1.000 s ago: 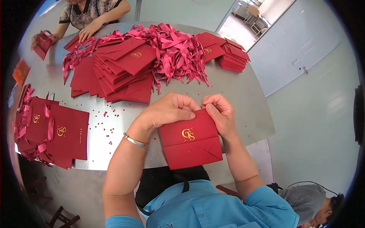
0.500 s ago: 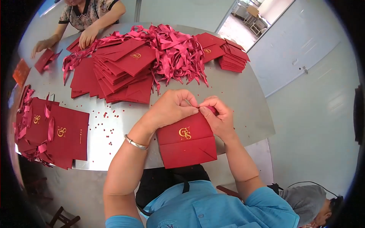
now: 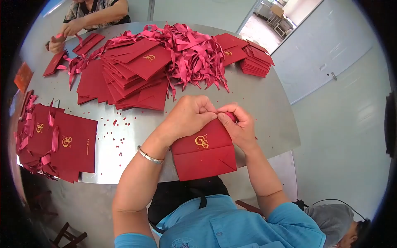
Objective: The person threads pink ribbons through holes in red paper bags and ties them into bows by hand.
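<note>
A dark red paper gift bag (image 3: 202,144) with a gold monogram lies folded flat in front of me, at the table's near edge. My left hand (image 3: 193,115) is closed in a pinch at the bag's top edge. Close beside it, almost fingertip to fingertip, my right hand (image 3: 237,125) pinches too, with a bit of pink ribbon (image 3: 232,117) showing in its curled fingers. The exact spot where the fingertips meet the bag and ribbon is hidden.
Beyond my hands lie a stack of red bags (image 3: 136,78) and a heap of pink ribbons (image 3: 192,53). More flat bags (image 3: 255,64) sit at far right, and ribboned bags (image 3: 76,144) at left. Small red paper dots (image 3: 118,140) litter the metal table. A co-worker (image 3: 97,16) sits across.
My hands stay pinched at the bag's top edge, with only a slight shift. Across the table, the co-worker's hands have come together, and a small red bag there now lies on the table.
</note>
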Demonstrator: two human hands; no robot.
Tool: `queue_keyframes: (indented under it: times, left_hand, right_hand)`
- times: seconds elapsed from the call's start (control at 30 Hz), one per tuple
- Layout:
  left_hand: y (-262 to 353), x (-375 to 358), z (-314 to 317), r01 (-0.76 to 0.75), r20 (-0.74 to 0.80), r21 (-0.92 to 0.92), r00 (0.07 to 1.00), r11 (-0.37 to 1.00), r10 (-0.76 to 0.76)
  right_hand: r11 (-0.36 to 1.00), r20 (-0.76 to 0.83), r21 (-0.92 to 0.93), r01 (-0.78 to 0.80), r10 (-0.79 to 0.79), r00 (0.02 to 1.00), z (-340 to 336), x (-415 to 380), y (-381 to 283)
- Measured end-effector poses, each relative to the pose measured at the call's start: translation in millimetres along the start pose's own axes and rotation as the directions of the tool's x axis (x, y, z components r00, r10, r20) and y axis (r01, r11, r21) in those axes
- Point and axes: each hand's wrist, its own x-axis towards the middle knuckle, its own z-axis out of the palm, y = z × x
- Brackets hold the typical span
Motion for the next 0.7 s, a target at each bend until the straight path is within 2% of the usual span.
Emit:
queue_keyframes:
  times: [0.03, 0.13, 0.2, 0.27, 0.33, 0.37, 0.43, 0.5, 0.57, 0.63, 0.7]
  left_hand:
    - [1, 0, -1, -0.017, -0.002, 0.037, 1.0, 0.999, 0.017]
    - [2, -1, -1, -0.048, -0.006, 0.085, 0.999, 0.995, 0.048]
    - [1, 0, 0, -0.061, -0.005, 0.097, 0.998, 0.993, 0.062]
    - [0, 2, 1, 0.011, -0.005, 0.014, 1.0, 1.0, -0.011]
    - [4, 1, 0, 0.073, 0.027, -0.036, 0.997, 0.997, -0.072]
    - [5, 1, -1, 0.135, 0.062, -0.085, 0.99, 0.987, -0.13]
    - [-7, 3, 1, 0.154, 0.121, -0.134, 0.983, 0.979, -0.138]
    - [-14, 4, 0, 0.183, 0.184, -0.185, 0.971, 0.966, -0.149]
    - [-16, 4, -2, 0.23, 0.325, -0.199, 0.932, 0.953, -0.158]
    - [-13, 3, 0, 0.233, 0.337, -0.242, 0.93, 0.942, -0.143]
    - [-10, 3, 2, 0.226, 0.349, -0.286, 0.93, 0.931, -0.118]
  right_hand:
    - [0.998, 0.041, -0.052, 0.045, -0.043, 0.998, -2, 1, 2]
    - [0.99, 0.088, -0.131, 0.047, -0.036, 0.996, -7, 0, 5]
    - [0.993, 0.077, -0.097, 0.06, -0.052, 0.996, -7, 2, 10]
    - [0.995, 0.064, -0.064, 0.072, -0.068, 0.996, -5, 1, 11]
    - [0.989, 0.029, 0.098, -0.115, 0.113, 0.993, -3, 0, 11]
    - [0.988, 0.03, 0.1, -0.118, 0.116, 0.993, -1, 0, 12]
    - [0.96, 0.031, 0.219, -0.176, 0.173, 0.984, 1, 1, 16]
    - [0.947, 0.041, 0.244, -0.208, 0.204, 0.978, 0, 0, 16]
    - [0.932, 0.051, 0.27, -0.24, 0.235, 0.971, -1, 1, 20]
    - [0.84, 0.134, 0.45, -0.304, 0.273, 0.953, -5, 1, 24]
    - [0.811, 0.159, 0.483, -0.329, 0.288, 0.944, -7, 3, 22]
